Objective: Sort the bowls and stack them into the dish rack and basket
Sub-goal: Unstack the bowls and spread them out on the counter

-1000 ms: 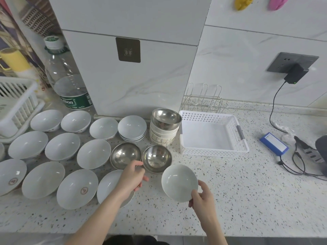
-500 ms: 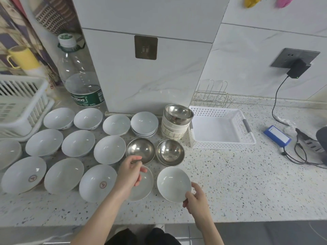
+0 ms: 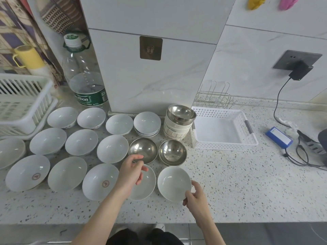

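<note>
We look down on a speckled terrazzo worktop [image 3: 230,183] backed by white marble-look wall panels, a grey socket [image 3: 297,59] with a black charger plugged in at right. A large clear water bottle [image 3: 85,80] and a yellow mug [image 3: 28,56] stand at the back left, beside the white slatted dish rack [image 3: 24,103] at the left edge. The white perforated basket [image 3: 223,129] sits right of centre, a wire rack [image 3: 215,96] behind it; a blue box [image 3: 278,137] and black cables lie further right. We count eleven white bowls standing singly, among them the white bowl [image 3: 174,183] nearest the front edge, which the right hand [image 3: 196,198] pinches at its near rim, thumb inside. A short stack of white bowls [image 3: 147,124] stands by the wall panel, and a taller stack of ribbed bowls [image 3: 177,129] topped by a tilted steel bowl [image 3: 181,113] touches the basket's left wall. Two more steel bowls [image 3: 172,152] sit side by side before them. The left hand [image 3: 131,172] hovers with fingers loosely curled over the left steel bowl's near rim, hiding part of a white bowl beneath; we cannot tell whether it grips anything.
</note>
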### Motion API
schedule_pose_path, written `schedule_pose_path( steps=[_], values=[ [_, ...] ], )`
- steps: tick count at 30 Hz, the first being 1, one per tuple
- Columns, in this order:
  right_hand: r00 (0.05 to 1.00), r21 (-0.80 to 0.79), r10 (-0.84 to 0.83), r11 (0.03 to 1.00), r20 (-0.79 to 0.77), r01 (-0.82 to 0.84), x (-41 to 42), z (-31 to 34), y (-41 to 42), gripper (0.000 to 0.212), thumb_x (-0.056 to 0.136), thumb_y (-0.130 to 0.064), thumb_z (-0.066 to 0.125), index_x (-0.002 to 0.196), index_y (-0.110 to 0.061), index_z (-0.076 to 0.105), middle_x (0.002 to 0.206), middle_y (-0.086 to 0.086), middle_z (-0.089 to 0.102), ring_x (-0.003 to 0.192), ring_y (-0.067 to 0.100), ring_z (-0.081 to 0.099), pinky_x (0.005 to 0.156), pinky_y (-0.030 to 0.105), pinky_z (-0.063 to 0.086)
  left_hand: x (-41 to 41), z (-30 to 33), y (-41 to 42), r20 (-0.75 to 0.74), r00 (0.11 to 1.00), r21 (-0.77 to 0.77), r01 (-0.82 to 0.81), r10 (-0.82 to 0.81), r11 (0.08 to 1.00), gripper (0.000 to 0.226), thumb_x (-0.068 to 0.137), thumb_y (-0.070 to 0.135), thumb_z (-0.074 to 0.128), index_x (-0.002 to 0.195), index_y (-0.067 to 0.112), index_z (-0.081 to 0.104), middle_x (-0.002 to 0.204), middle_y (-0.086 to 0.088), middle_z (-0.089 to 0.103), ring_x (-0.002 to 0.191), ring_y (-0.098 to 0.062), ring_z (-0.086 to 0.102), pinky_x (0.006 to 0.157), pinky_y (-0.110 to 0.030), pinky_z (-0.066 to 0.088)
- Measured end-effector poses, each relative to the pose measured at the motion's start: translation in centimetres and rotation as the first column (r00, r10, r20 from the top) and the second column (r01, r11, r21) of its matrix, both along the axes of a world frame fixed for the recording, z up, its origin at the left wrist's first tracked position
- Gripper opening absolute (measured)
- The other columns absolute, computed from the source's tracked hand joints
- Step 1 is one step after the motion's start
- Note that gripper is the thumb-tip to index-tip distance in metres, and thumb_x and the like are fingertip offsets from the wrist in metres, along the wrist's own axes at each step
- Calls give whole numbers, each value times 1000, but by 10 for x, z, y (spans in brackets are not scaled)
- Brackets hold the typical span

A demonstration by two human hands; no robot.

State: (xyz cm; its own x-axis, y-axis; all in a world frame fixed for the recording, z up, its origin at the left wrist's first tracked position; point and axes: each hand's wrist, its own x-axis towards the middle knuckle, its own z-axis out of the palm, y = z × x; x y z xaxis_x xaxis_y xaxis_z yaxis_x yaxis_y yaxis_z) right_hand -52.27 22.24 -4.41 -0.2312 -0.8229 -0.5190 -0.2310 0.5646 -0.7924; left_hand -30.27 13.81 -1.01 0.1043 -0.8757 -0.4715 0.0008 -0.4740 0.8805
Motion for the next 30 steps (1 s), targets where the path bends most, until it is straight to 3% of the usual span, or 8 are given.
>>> schedule_pose_path(
  steps=[8, 13, 15, 18, 23, 30],
  values=[
    [982, 35, 190, 981, -17, -190, -12, -5, -5, 48, 89, -11, 47, 132, -29, 35, 62, 5, 70, 47, 2, 51, 51, 22, 41, -18, -3, -5, 16, 999, 13, -41, 40, 999, 24, 94, 3, 47, 103, 22, 59, 74, -9, 67, 37, -8, 43, 34, -20, 29],
    [948, 55, 309, 951, -70, -306, -29, -2, -16, 43, 93, -37, 49, 135, -28, 43, 63, 3, 73, 43, 0, 52, 54, 23, 43, -29, -6, -14, 14, 996, 23, -87, 87, 996, 23, 94, 4, 47, 105, 20, 58, 74, -9, 67, 37, -9, 42, 33, -20, 29],
    [954, 21, 268, 963, -132, -267, -39, 4, -25, 41, 94, -44, 49, 131, -26, 50, 59, 2, 71, 50, -1, 60, 58, 23, 46, -31, -7, -19, 29, 994, 30, -102, 101, 994, 23, 94, 5, 48, 107, 20, 59, 73, -9, 67, 39, -10, 42, 33, -20, 29],
    [968, -67, 171, 980, -185, -186, -49, 19, -42, 31, 93, -48, 50, 117, -31, 58, 57, 2, 70, 52, 3, 62, 52, 20, 46, -29, -7, -28, 64, 989, 46, -138, 135, 989, 20, 95, 9, 49, 111, 15, 59, 73, -9, 66, 40, -11, 43, 33, -19, 27],
    [992, -162, 80, 982, -94, -95, -44, 38, -78, 13, 94, -44, 53, 99, -36, 61, 57, 3, 69, 41, 5, 46, 45, 19, 42, -16, -9, -58, 111, 989, 130, -113, 99, 985, 33, 95, 24, 50, 127, 14, 50, 76, -11, 73, 38, -13, 46, 35, -16, 25],
    [995, -190, 99, 977, -15, -100, -4, 53, -105, 14, 94, -36, 55, 98, -28, 66, 55, 2, 66, 46, 0, 55, 62, 27, 44, -5, -9, -126, 213, 976, 149, -86, 53, 985, 60, 95, 33, 51, 147, 21, 24, 81, -18, 73, 40, -17, 50, 34, -16, 26]
  ],
)
